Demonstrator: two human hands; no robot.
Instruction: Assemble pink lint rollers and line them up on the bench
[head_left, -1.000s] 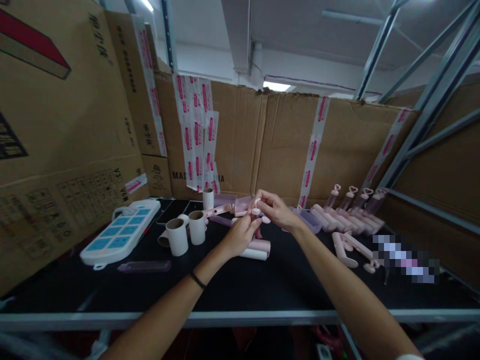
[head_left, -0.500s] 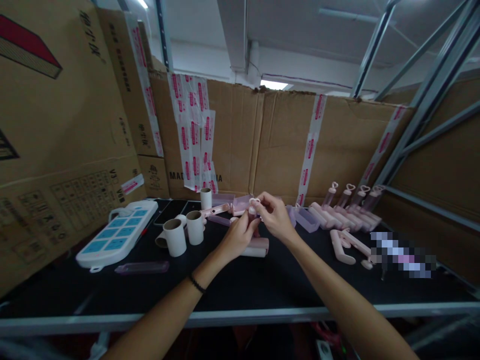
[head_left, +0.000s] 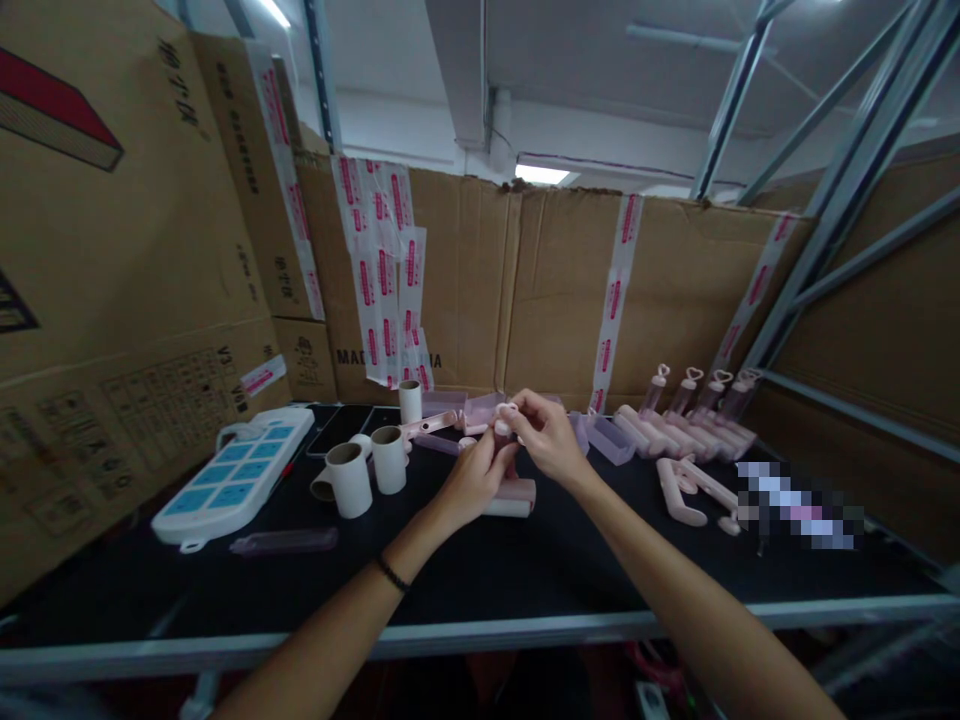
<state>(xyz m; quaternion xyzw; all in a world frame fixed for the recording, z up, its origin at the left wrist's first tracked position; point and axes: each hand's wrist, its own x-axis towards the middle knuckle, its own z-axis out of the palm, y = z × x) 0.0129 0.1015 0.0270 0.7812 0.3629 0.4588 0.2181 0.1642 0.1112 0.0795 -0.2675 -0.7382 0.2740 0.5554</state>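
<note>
My left hand (head_left: 476, 470) is wrapped round a short tube that its fingers mostly hide. On top of this tube sits a pale pink heart-shaped ring cap (head_left: 506, 411), pinched between the fingers of my right hand (head_left: 551, 438). Just below the hands lies a pink roller-like cylinder (head_left: 516, 496) with a white lower side; whether it joins the tube I cannot tell. Behind the hands are translucent purple trays (head_left: 484, 407) and a pink arm-shaped part (head_left: 439, 425).
White paper tubes (head_left: 350, 482) and a white power strip (head_left: 232, 480) are at left, with a purple tube (head_left: 289, 541) in front. Several pink assemblies with heart tops (head_left: 690, 395) stand at right, behind loose pink handles (head_left: 682, 495). Cardboard walls (head_left: 562, 290) enclose the black table (head_left: 555, 585).
The view has shifted slightly. Both hands stay together on the tube and its heart-shaped cap, with only small finger movement.
</note>
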